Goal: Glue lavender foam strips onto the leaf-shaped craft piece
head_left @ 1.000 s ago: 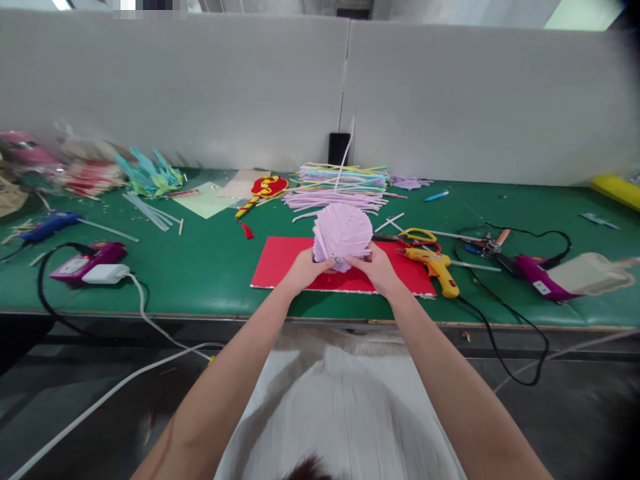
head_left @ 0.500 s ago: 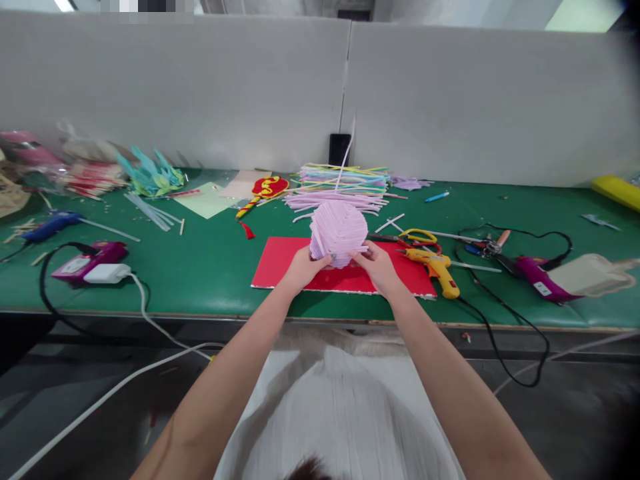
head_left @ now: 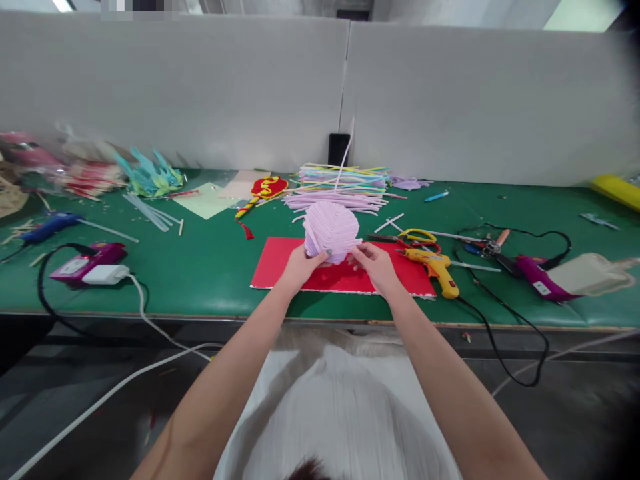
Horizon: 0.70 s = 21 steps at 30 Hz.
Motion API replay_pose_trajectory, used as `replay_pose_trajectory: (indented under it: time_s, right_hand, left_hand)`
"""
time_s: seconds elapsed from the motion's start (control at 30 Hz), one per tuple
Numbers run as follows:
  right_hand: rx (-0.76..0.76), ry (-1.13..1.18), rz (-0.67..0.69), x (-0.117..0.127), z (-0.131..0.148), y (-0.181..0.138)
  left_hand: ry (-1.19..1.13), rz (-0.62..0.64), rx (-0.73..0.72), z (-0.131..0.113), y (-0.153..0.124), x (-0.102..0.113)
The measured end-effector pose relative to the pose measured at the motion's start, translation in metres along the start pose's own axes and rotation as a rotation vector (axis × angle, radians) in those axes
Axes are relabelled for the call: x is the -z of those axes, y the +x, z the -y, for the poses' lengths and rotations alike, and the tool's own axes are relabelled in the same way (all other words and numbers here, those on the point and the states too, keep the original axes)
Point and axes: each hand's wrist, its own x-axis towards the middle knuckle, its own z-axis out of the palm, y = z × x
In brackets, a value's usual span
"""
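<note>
A pale lilac leaf-shaped piece woven from paper strips point(head_left: 330, 230) stands upright over a red sheet point(head_left: 280, 263) on the green table point(head_left: 210, 267). My left hand point(head_left: 299, 268) grips its lower left edge with thumb and fingers closed. My right hand point(head_left: 375, 265) sits at its lower right, fingertips pinched against the bottom edge of the lilac piece. A stack of pastel paper strips point(head_left: 343, 183) lies just behind.
Right of the red sheet lie yellow-handled scissors point(head_left: 417, 236), a yellow glue gun point(head_left: 436, 265), black cables and a purple glue gun point(head_left: 537, 277). On the left are a purple glue gun point(head_left: 87, 259), a white charger point(head_left: 104, 273), a blue glue gun point(head_left: 47, 227) and teal paper shapes point(head_left: 150, 175). A grey partition stands behind.
The lilac piece has turned and shifted slightly left in my hands. My right hand has slid a little away from its lower right corner.
</note>
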Motion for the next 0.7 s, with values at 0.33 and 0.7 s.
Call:
replay_pose_trajectory:
  time_s: [0.33, 0.7]
  right_hand:
    - [0.006, 0.020, -0.006, 0.003, -0.002, -0.001]
    - [-0.083, 0.095, -0.029, 0.004, -0.001, 0.000]
  left_hand:
    - [-0.228, 0.057, 0.094, -0.013, -0.007, -0.007]
    - [-0.183, 0.074, 0.070, -0.008, -0.005, -0.005]
